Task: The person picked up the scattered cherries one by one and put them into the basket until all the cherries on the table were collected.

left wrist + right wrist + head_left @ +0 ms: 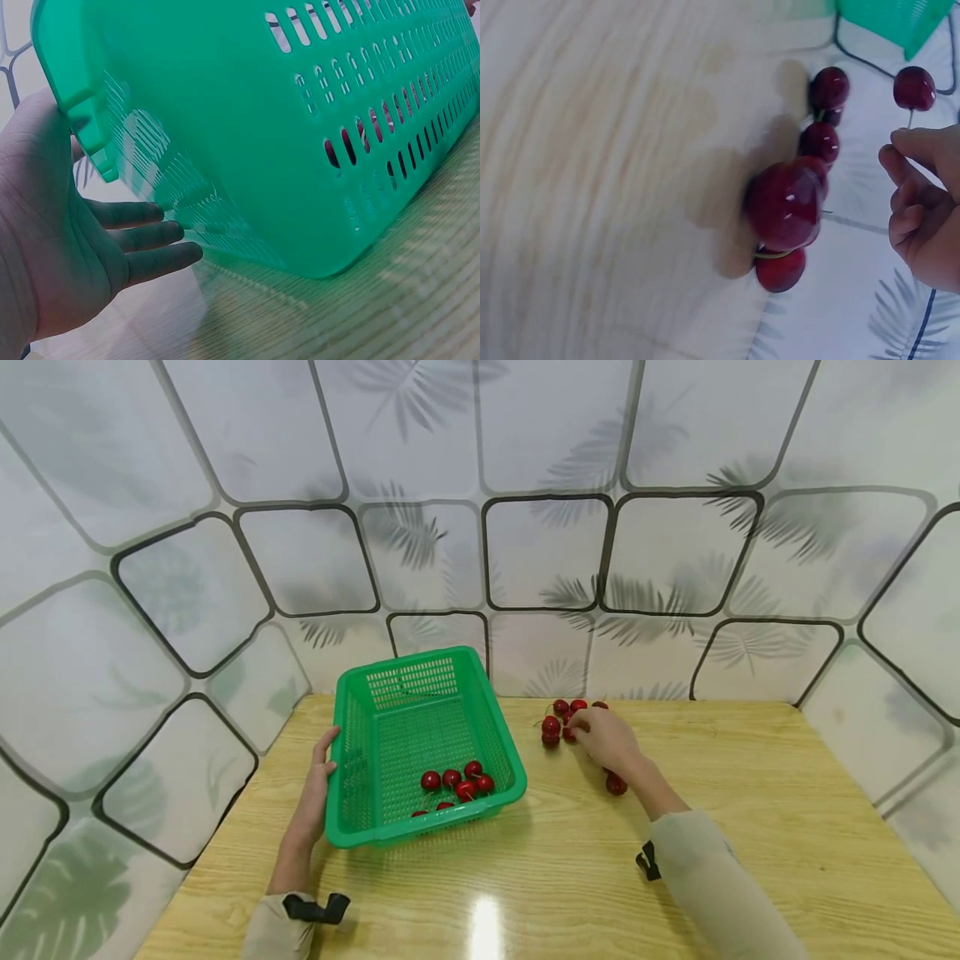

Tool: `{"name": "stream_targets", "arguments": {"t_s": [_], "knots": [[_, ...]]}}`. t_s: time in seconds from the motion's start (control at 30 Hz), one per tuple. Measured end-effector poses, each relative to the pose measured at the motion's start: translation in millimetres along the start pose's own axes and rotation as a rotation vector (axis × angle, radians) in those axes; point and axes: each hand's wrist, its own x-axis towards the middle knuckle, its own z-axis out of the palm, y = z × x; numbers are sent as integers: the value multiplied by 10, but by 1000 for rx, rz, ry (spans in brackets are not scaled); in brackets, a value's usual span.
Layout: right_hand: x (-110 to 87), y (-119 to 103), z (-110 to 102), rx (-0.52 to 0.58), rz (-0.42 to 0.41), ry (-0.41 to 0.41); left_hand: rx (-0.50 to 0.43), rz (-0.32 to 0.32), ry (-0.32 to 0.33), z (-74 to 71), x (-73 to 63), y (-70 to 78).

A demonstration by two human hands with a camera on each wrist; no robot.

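Note:
A green plastic basket stands on the table, with several red cherries lying near its front edge. My left hand is at the basket's left side, touching the rim. In the left wrist view its fingers lie fairly straight along the outer wall; the thumb is mostly hidden. My right hand is over the loose cherries at the back of the table. In the right wrist view its thumb and finger pinch the stem of one cherry, which stands clear of the others.
A group of loose cherries lies right of the basket, partly hidden by the right hand. Another cherry lies below the right wrist. The wooden table meets a patterned wall covering at the back.

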Motion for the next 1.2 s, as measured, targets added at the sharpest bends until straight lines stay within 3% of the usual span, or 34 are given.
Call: {"name": "stream_targets", "arguments": {"t_s": [0.4,0.53,0.63,0.9,1.2], "knots": [[-18,-376,-103,130,-28,235,-2,8,-2,9,-14,-25],[-22,-576,-121,188,-73,309,-3,-4,-2,21,-15,-28],[-24,-756,-107,216,-128,314,-9,-22,0,22,-11,-26],[16,-1310,79,148,-273,238,-20,-46,7,26,16,-7],[101,-1705,441,11,-325,-41,-31,-74,20,19,40,15]]}}
